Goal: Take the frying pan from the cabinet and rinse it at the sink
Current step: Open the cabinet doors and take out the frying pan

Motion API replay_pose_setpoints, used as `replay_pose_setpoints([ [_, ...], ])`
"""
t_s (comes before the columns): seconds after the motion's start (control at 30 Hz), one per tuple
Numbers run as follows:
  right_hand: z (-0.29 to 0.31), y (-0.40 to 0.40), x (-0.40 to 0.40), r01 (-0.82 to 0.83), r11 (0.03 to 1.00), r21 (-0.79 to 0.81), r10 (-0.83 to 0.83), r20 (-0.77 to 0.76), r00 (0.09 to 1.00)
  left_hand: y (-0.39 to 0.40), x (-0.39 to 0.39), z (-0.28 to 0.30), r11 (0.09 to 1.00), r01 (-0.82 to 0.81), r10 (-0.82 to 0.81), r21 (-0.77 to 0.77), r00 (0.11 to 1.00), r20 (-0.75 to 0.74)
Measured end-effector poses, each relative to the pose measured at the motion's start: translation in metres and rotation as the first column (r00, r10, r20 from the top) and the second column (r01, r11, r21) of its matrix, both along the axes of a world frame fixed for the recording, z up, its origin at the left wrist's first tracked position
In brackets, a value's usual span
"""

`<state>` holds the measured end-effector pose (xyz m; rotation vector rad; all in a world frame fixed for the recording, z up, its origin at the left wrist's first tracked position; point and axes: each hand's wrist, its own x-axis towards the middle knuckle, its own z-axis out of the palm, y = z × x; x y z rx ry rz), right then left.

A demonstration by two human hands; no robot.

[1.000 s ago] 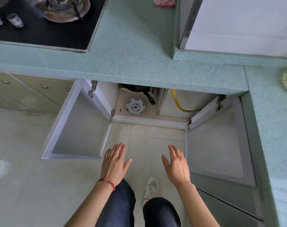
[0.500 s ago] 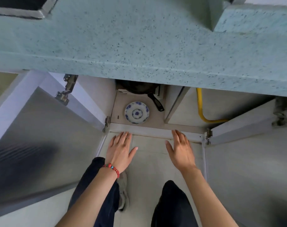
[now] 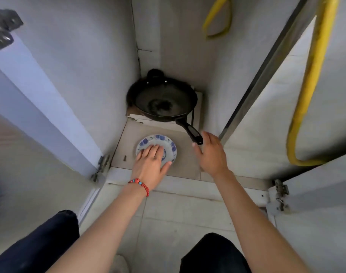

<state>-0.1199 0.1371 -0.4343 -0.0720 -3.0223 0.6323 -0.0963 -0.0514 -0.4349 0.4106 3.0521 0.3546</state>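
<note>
Black frying pan (image 3: 164, 99) sits at the cabinet's (image 3: 79, 56) back, handle toward the front. Right hand (image 3: 211, 154), fingers spread, empty, just beside the handle tip. Left hand (image 3: 150, 164), fingers loosely spread, lies flat over a blue-patterned plate (image 3: 171, 144).

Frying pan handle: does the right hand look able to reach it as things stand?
Probably yes. The right hand is open beside the tip of the frying pan handle, with nothing between them. The plate under the left hand sits off to the side.
</note>
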Motion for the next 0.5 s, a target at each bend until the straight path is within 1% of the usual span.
replay_pose_setpoints([
  [0.1, -0.011, -0.008, -0.027, 0.039, 0.995, -0.094, -0.036, 0.039, 0.999, 0.005, -0.012, -0.018, 0.999, -0.031, 0.031, 0.044, 1.000, -0.002],
  [0.17, -0.017, -0.011, -0.039, 0.124, 0.964, -0.235, -0.107, 0.083, 0.991, 0.008, -0.018, -0.021, 0.998, -0.019, 0.020, 0.057, 1.000, -0.013],
  [0.23, -0.024, -0.012, -0.047, 0.230, 0.882, -0.410, -0.178, 0.162, 0.971, 0.010, -0.022, -0.019, 0.996, -0.016, 0.016, 0.087, 1.000, 0.006],
  [0.3, -0.031, -0.011, -0.052, 0.323, 0.763, -0.560, -0.231, 0.230, 0.945, 0.011, -0.028, -0.020, 0.992, -0.032, 0.029, 0.121, 0.999, 0.023],
  [0.37, -0.037, -0.012, -0.053, 0.375, 0.660, -0.651, -0.274, 0.256, 0.927, 0.013, -0.037, -0.023, 0.978, -0.065, 0.057, 0.198, 0.997, 0.043],
  [0.43, -0.043, -0.016, -0.052, 0.376, 0.631, -0.678, -0.284, 0.249, 0.926, 0.017, -0.046, -0.027, 0.936, -0.126, 0.100, 0.328, 0.991, 0.094],
  [0.5, -0.049, -0.027, -0.050, 0.347, 0.631, -0.694, -0.269, 0.224, 0.937, 0.024, -0.057, -0.031, 0.862, -0.231, 0.160, 0.451, 0.969, 0.190],
])
